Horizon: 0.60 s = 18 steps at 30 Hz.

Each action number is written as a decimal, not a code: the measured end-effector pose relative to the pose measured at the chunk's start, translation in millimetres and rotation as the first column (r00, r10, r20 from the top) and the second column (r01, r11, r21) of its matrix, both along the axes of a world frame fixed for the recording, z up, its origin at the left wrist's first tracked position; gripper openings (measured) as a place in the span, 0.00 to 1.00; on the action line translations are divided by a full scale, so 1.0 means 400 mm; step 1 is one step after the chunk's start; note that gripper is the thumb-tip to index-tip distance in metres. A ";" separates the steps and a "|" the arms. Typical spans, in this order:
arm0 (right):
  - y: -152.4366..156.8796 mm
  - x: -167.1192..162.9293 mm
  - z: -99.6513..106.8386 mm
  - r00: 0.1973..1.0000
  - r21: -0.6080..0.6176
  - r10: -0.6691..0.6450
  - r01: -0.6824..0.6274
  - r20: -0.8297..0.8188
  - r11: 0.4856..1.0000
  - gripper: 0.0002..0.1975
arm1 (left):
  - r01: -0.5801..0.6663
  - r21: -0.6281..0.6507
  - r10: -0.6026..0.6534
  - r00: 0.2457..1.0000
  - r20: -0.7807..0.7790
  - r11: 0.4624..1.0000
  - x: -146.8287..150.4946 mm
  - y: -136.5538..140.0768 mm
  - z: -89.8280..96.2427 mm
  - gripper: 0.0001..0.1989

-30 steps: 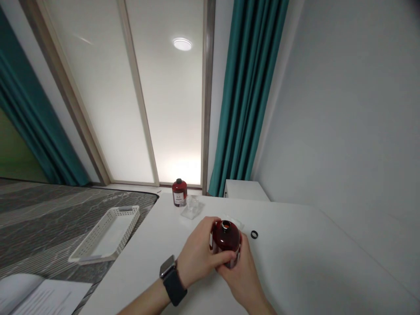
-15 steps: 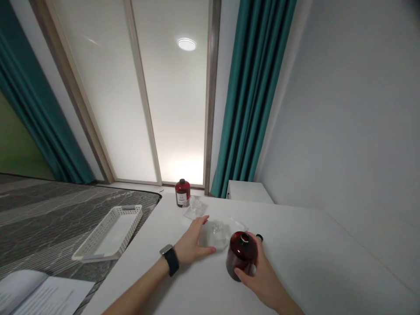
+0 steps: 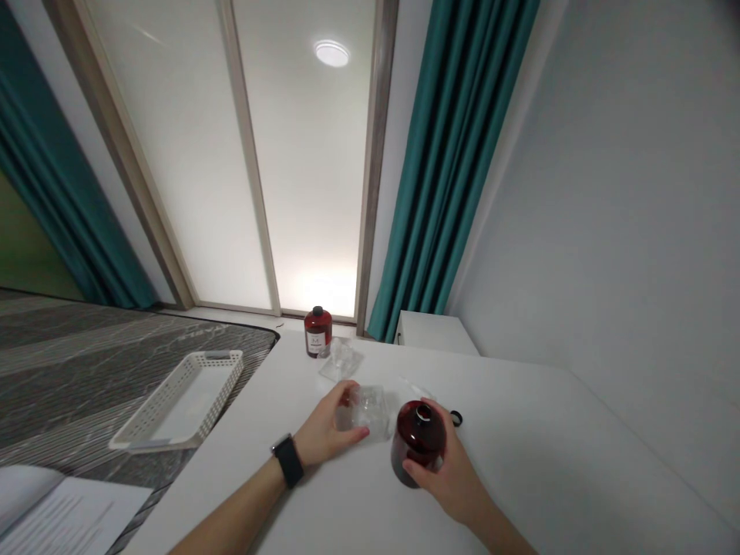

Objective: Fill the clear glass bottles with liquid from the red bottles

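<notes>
On the white table (image 3: 347,509), my right hand (image 3: 454,474) is wrapped round a dark red bottle (image 3: 417,435) whose uncapped neck faces up. My left hand (image 3: 324,428), with a black watch on its wrist, grips a clear plastic container (image 3: 370,411) from its left side. The thumb is in front and the fingers lie behind its see-through wall. The container sits just left of the bottle. Beyond my right fingers lies a small round black cap (image 3: 456,418), partly beside the hand. A thin clear piece (image 3: 417,387) lies behind the bottle.
A second red bottle (image 3: 317,335), with a black cap and white label, stands at the table's far left. Next to it is crumpled clear wrapping (image 3: 342,361). Left of the table, a white basket (image 3: 130,435) and an open book (image 3: 75,512) rest on a grey patterned surface.
My left fingers have closed round the clear container, which has shifted slightly left. My right hand still holds the bottle in nearly the same place. The view has tilted slightly.
</notes>
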State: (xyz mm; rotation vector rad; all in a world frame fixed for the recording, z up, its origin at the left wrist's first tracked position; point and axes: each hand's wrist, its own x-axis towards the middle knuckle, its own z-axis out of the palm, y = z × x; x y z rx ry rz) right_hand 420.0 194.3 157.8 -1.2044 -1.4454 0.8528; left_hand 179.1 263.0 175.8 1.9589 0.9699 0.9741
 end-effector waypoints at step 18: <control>0.024 0.085 0.090 0.844 -0.010 0.174 -0.196 0.507 0.981 0.45 | 0.119 0.117 -0.110 0.991 -0.076 0.986 -0.008 -0.056 -0.002 0.37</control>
